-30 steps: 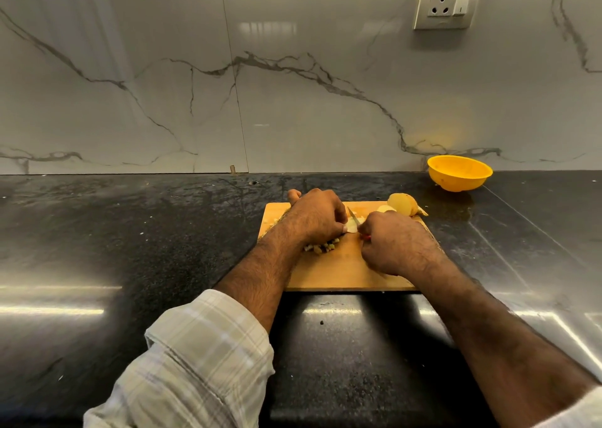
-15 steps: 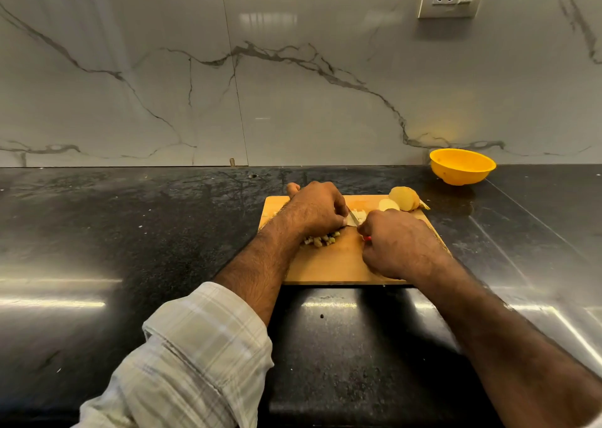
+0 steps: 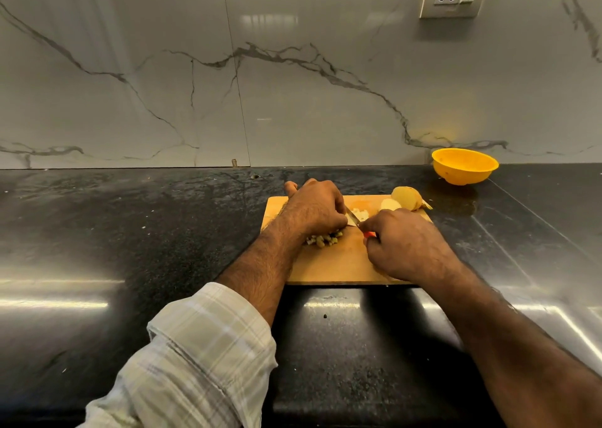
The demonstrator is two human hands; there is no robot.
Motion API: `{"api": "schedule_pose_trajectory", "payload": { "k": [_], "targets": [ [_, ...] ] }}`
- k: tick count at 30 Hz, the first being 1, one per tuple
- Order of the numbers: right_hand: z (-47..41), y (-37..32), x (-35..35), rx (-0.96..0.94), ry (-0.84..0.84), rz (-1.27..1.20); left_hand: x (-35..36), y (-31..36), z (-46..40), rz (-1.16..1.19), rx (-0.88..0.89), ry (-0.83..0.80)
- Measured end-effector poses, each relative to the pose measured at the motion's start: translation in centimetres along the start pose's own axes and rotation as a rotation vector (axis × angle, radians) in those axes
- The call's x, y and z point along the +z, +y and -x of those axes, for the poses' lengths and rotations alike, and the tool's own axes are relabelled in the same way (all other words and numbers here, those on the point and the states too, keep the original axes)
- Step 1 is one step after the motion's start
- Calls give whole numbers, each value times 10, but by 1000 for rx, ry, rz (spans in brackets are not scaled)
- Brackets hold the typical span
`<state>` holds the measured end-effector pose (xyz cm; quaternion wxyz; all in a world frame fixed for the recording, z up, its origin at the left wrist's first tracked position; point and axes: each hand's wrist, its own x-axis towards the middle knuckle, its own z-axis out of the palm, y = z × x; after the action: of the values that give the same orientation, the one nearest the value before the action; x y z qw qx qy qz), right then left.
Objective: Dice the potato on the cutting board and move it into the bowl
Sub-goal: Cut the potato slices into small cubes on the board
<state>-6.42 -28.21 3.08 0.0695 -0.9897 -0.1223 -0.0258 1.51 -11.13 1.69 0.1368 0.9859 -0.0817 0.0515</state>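
Left hand: the left hand [image 3: 314, 207] lay curled, knuckles up, over a pale potato piece [image 3: 361, 214] just beside its fingertips, pinning it to the cutting board [image 3: 338, 264]; probably so the piece could not slide under the blade. The exact finger contact was hidden.
Right hand: the right hand [image 3: 407, 243] was closed round a red knife handle [image 3: 369, 234], the knife blade [image 3: 352, 215] pointing away and toward the left hand, edge down at the held piece.
Step judged: mid-dicing, one piece under the knife.
Potato, cut: a small heap of diced bits [image 3: 324, 240] sat under the left wrist, near side of the cut.
Potato, uncut: a larger potato chunk [image 3: 407, 197] and a slice [image 3: 390, 204] waited just beyond the right hand, at the board's far right corner.
Bowl: the yellow bowl [image 3: 464, 166] stood on the black table [image 3: 130, 232] beyond and to the right of the right hand, apart from the board, against the wall. Nothing could be seen in it.
Edges: the uncut chunk sat close to the board's far edge; it could roll off if nudged.
Open room: bare board lay between the hands and the near edge; the table between board and bowl looked unobstructed for a transfer.
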Motion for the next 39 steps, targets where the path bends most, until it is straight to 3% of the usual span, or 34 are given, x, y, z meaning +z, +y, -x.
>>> {"api": "schedule_pose_trajectory", "payload": {
  "k": [7, 11, 16, 25, 30, 35, 39],
  "targets": [
    [-8, -14, -2, 4, -93, 86, 1, 2, 0, 34, -21, -21],
    [-15, -12, 1, 21, -61, 34, 0, 2, 3, 30, -21, -27],
    [-5, 2, 2, 5, 100, -49, -6, -5, 3, 59, -13, 26],
    [-2, -13, -3, -11, -62, 97, -8, -3, 4, 85, -22, -36],
    [-16, -15, 2, 12, -38, 30, -11, -2, 8, 110, -38, -75],
    [-11, 1, 5, 6, 101, -53, -14, -4, 8, 81, -12, -45],
    [-5, -1, 4, -23, 39, -28, -15, 0, 9, 68, -21, -88]
  ]
}}
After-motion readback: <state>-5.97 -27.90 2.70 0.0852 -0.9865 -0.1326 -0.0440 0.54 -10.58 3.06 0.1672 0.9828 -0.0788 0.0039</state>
